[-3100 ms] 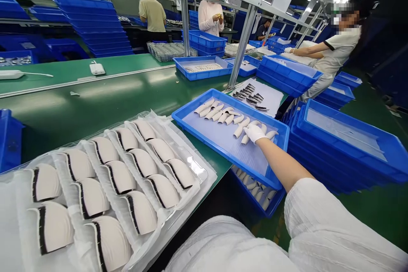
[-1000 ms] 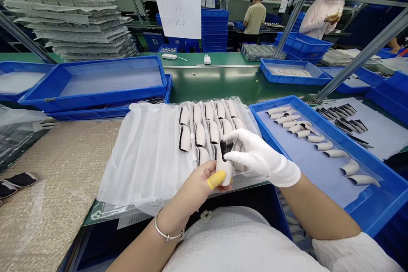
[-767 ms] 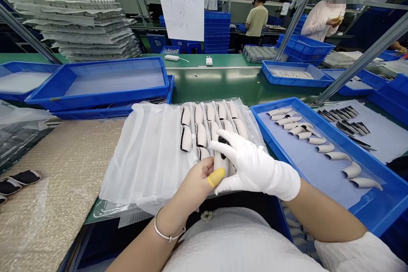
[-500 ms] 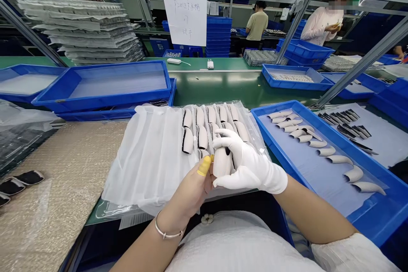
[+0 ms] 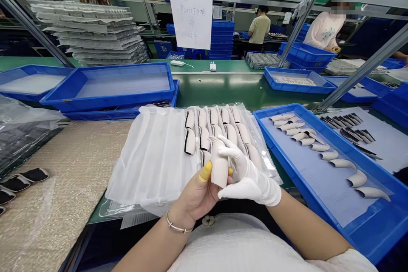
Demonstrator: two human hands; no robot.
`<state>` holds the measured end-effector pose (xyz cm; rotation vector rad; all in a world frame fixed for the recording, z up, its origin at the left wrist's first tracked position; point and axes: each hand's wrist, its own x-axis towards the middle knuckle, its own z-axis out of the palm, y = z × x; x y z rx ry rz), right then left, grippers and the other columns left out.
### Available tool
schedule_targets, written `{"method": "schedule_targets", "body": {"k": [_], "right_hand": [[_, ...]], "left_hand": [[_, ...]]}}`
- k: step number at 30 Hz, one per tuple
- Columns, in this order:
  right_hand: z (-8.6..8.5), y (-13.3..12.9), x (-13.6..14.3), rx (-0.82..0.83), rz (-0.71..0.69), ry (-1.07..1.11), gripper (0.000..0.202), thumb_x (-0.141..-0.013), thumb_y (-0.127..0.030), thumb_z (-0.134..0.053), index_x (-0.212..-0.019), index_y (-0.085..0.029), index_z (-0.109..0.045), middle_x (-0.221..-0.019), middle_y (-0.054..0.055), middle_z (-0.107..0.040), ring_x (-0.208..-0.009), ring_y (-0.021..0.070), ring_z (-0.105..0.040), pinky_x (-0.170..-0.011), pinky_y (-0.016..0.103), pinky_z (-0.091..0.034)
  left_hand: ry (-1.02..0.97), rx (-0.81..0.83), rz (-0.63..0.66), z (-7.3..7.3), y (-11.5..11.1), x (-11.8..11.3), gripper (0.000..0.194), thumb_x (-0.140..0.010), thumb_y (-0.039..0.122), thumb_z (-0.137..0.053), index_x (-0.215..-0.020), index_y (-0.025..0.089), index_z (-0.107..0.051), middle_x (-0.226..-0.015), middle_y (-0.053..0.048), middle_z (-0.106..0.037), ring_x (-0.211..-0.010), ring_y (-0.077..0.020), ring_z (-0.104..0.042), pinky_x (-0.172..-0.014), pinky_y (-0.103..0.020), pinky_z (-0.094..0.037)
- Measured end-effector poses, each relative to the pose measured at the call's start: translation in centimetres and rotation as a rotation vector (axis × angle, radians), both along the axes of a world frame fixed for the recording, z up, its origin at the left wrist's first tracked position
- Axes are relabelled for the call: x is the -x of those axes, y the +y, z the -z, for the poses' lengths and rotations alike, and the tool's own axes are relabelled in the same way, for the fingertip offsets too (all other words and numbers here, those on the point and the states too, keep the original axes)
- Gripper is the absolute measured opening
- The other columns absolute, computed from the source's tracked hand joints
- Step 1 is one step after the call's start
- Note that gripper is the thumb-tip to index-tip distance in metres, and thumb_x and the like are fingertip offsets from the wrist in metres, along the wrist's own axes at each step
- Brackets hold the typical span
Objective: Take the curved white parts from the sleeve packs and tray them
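Got a paper-lined tray (image 5: 140, 157) along the near edge of the green tabletop (image 5: 219, 89), filled with cream shells (image 5: 245, 133) toward its right side. Also seeing bubble wrap (image 5: 79, 153) to the left, a blue bin (image 5: 372, 238) with curved pieces (image 5: 341, 163) to the right, plus a slanted metal post (image 5: 350, 66) just past the bin's far end. Holding one ribbed shell (image 5: 219, 168) over the tray's near part: pinched by thumb and fingers of the left hand (image 5: 197, 193), touched at its right edge by the gloved right hand (image 5: 250, 176), thumb spread; can't tell if really gripping. Pointing roughly near edge to far edge along its long axis, top leaning slightly left, ribbed outside toward the camera. Can't see its inner face, most left fingertips behind it, or some tray shells blocked by the glove. Losing the left forearm (image 5: 156, 242) at the bottom of the view.
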<state>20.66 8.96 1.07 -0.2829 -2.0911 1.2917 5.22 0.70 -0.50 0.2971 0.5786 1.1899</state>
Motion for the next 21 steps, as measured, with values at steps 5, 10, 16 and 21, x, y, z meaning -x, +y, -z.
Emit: {"method": "schedule_targets", "body": {"k": [5,10,16,21], "right_hand": [[-0.7,0.6,0.0,-0.048,-0.028,-0.043,0.081,-0.072,-0.036,-0.089,-0.140,-0.034,-0.046,-0.164,0.009,-0.023,-0.153,0.0336,-0.022,-0.121,0.049,-0.029],[-0.9,1.2,-0.3,-0.091,-0.099,-0.074,0.093,-0.066,-0.039,-0.092,-0.146,-0.033,-0.043,-0.162,0.010,-0.024,-0.152,0.0334,-0.023,-0.122,0.050,-0.025],[-2.1,0.4,-0.3,0.185,0.119,-0.183,0.094,-0.072,-0.035,-0.087,-0.152,-0.027,-0.038,-0.147,0.012,-0.048,-0.135,0.0332,-0.048,-0.112,0.049,-0.043],[-1.9,1.6,0.6,0.425,0.297,0.026,0.057,-0.081,-0.034,-0.079,-0.133,-0.027,-0.057,-0.137,0.006,-0.057,-0.129,0.0247,-0.053,-0.108,0.039,-0.047]], "left_hand": [[0.065,0.001,-0.085,-0.7,-0.1,0.1,0.045,-0.072,0.050,-0.085,-0.099,0.015,-0.072,-0.084,-0.005,-0.073,-0.071,-0.0139,-0.068,-0.059,-0.020,-0.055],[0.092,0.000,-0.080,-0.5,-0.2,0.3,0.044,-0.077,0.050,-0.082,-0.103,0.016,-0.070,-0.092,-0.005,-0.073,-0.075,-0.0140,-0.069,-0.068,-0.023,-0.059],[0.149,-0.046,-0.022,-0.1,-0.4,0.1,0.041,-0.082,0.052,-0.076,-0.100,0.015,-0.068,-0.086,-0.004,-0.070,-0.073,-0.0121,-0.065,-0.068,-0.022,-0.055],[0.214,-0.059,0.071,-0.2,-0.8,-0.3,0.046,-0.083,0.052,-0.075,-0.111,0.017,-0.064,-0.094,-0.006,-0.070,-0.075,-0.0135,-0.066,-0.071,-0.025,-0.054]]}}
